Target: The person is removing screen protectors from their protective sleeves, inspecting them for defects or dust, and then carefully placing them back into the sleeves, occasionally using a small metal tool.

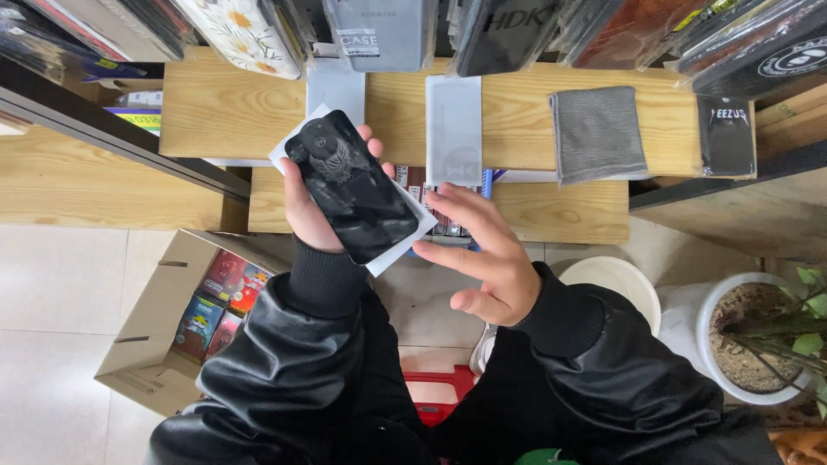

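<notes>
the left hand (pixel 303 207) is closed around a black phone case (pixel 351 185) with a pale winged figure on its back, thumb along the left edge and fingertips showing at the upper right edge. a white card (pixel 405 239) lies behind the case in the same grip, its corners sticking out at the top left and lower right. case and card are held tilted in the air, above the front edge of the wooden tabletop (pixel 215 108).

the right hand (pixel 478 254) is open, fingers spread and holding nothing; its fingertips sit just beside the lower right corner of the white card, and i cannot tell whether they touch it. both arms wear black leather sleeves with knit cuffs.

on the tabletop lie two pale flat sleeves (pixel 453 129) side by side, a folded grey cloth (pixel 597 133) to the right, and a small black packet (pixel 725 136) near the right end. packaged phone cases (pixel 379 33) hang in a row along the top. on the floor at left stands an open cardboard box (pixel 155 327) with colourful small boxes inside; at right are a white bucket (pixel 616 280) and a white plant pot (pixel 758 340) with soil and green leaves.
</notes>
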